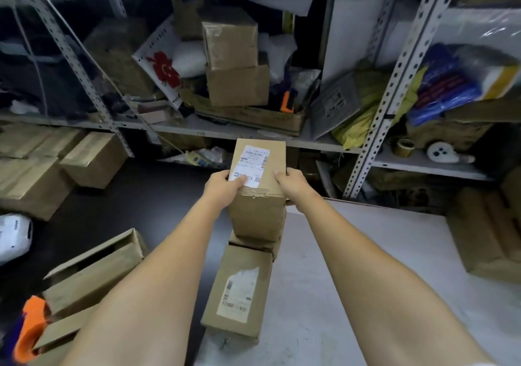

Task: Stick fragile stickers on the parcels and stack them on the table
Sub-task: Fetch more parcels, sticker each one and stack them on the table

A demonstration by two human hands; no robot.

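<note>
At twelve o'clock from the wearer, over the near-left edge of the pale table (352, 253): one parcel (258, 185), held on top of a stack.

Hold: left hand (222, 186) wrapped on the parcel's nine o'clock side, thumb on the shipping label (249, 165); right hand (291, 185) clasping the three o'clock side. Both grasp the parcel.

Stack: a second carton (253, 241) directly beneath, mostly hidden; whether the held parcel rests on it or hangs just above cannot be told. A third carton (239, 286), labelled, lies at six o'clock of these, touching the stack.

Materials: plain brown corrugated card, matte, rectangular, tape seams; the held parcel's near top edge is crumpled. Labels white, printed with barcodes. No fragile sticker is visible on any face shown.

Risks: the stack stands close to the table's edge, so a parcel set off-centre could tip toward the dark floor (112, 202) at nine o'clock. The crushed edge suggests soft card; hard squeezing may dent it further.
</note>
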